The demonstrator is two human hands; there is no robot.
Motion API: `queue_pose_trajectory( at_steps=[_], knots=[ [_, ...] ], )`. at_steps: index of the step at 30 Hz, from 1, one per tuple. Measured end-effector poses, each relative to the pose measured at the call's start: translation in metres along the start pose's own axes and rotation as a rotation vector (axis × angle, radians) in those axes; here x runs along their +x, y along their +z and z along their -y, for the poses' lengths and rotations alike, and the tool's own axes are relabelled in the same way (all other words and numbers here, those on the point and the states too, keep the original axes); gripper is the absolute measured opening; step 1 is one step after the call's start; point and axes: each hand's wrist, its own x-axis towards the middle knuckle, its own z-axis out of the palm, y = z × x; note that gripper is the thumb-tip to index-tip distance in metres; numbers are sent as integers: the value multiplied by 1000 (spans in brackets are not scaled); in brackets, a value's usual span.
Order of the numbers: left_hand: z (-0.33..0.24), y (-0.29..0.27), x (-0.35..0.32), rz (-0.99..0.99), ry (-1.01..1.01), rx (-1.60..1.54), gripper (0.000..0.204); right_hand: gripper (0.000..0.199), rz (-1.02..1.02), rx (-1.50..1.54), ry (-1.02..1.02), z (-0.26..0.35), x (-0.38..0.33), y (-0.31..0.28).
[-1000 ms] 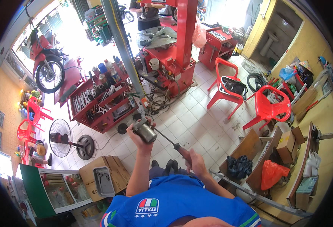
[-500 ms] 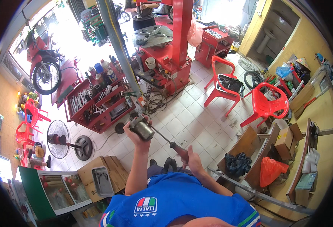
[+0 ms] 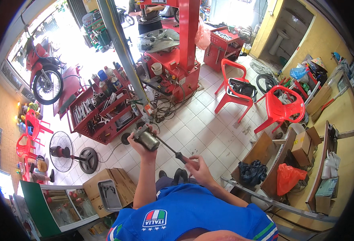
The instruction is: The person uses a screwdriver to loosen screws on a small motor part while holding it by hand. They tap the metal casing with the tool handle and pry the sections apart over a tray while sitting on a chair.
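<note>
In front of my chest, my left hand (image 3: 139, 148) is closed around a small motor (image 3: 148, 142) with a dull, brassy cylindrical housing and a lighter metal end piece. A long screwdriver (image 3: 180, 156) with a thin dark shaft and a brownish handle slants from the motor down to the right. Its tip is at the far end of the motor, where I cannot tell exactly what it touches. My right hand (image 3: 201, 172) grips the rear of the handle between thumb and fingers, some of them raised.
A red tool cart (image 3: 104, 120) stands ahead to the left, near a fan (image 3: 61, 150). Farther off is a red tyre-changing machine (image 3: 181, 80), with a person (image 3: 149, 18) behind it. Red chairs (image 3: 279, 106) and an open wooden drawer (image 3: 261, 150) lie to the right.
My right hand has shifted left, its fingers now over the handle's rear end. The motor has tilted slightly in my left hand. The whole view has moved a little.
</note>
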Motion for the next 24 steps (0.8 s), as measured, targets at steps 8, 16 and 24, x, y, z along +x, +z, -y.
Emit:
queue_pose_trajectory(
  at_steps=[8,16,24],
  knots=[
    [5,-4,-5,-12,-49,-38,53,42,296,364,316,-18,4,-20],
    [2,-12,-1,14,-13,50,40,39,-30,-142,-135,22,-16,3],
    [8,-2,-9,-5,-41,65,44,45,152,185,244,-29,4,-19]
  ],
)
